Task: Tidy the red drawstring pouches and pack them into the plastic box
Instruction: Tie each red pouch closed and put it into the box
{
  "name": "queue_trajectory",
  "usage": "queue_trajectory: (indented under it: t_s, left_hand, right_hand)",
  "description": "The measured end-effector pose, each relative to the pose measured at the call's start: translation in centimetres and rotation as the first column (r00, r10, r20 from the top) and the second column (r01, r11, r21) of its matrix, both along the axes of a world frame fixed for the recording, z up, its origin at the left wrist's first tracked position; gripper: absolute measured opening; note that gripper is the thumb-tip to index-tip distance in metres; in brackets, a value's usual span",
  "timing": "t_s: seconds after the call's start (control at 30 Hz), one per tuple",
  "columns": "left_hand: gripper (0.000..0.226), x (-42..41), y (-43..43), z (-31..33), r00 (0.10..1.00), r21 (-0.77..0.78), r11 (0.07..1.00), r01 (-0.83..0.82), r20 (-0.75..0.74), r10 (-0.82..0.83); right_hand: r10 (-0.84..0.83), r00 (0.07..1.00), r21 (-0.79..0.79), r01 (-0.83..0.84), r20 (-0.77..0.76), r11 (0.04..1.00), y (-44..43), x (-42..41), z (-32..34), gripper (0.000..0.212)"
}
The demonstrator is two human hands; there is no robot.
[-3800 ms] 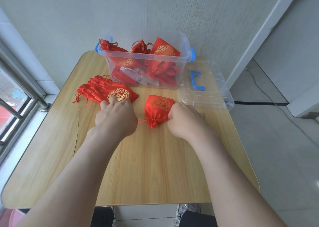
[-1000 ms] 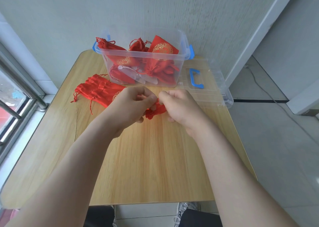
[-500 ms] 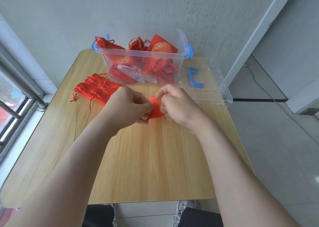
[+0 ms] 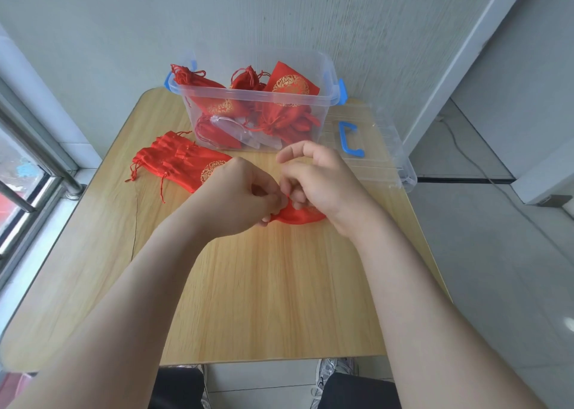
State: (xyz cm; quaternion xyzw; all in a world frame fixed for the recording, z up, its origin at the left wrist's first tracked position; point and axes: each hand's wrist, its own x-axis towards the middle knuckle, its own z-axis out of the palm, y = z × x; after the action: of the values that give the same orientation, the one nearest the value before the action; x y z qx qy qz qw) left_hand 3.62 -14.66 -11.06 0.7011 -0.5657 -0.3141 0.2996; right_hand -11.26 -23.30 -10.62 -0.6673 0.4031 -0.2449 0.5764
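Window (image 4: pixel 18 172) with a metal rail on the left, then the light wood tabletop (image 4: pixel 248 300). A stack of flat red pouches (image 4: pixel 177 160) sits toward its far left corner, with the clear plastic box (image 4: pixel 323 97) of more at the far edge. Mid-tabletop, the left hand (image 4: pixel 239 200) and right hand (image 4: pixel 323 184) both pinch the mouth of one pouch (image 4: pixel 298 215) lying there. The lid (image 4: pixel 382 160) is at the right edge, grey tiled floor (image 4: pixel 497 268) beyond.
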Motion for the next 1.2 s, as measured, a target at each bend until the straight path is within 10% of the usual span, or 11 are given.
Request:
queue_trajectory:
  t_s: [0.13, 0.4, 1.07, 1.2]
  left_hand:
    - [0.018, 0.6, -0.1, -0.2, 0.979, 0.019, 0.989, -0.15, -0.135, 0.151]
    - [0.021, 1.0, -0.1, -0.4, 0.953, 0.009, 0.971, -0.238, -0.19, 0.235]
    - [0.004, 0.0, -0.2, -0.2, 0.925, 0.063, 0.944, -0.325, -0.189, 0.331]
    - [0.031, -0.2, -0.1, 0.0, 0.924, 0.053, 0.945, -0.322, -0.2, 0.326]
  right_hand:
    - [-0.065, 0.989, -0.001, 0.066, 0.131, 0.998, -0.4, -0.1, 0.0, 0.027]
    - [-0.041, 0.986, -0.524, -0.05, -0.16, 0.85, 0.1, 0.0, -1.6, 0.017]
    - [0.005, 0.913, -0.679, -0.306, -0.407, 0.667, 0.2, 0.5, -1.8, 0.028]
    - [0.008, 0.912, -0.658, -0.302, -0.411, 0.69, 0.5, 0.3, -1.5, 0.032]
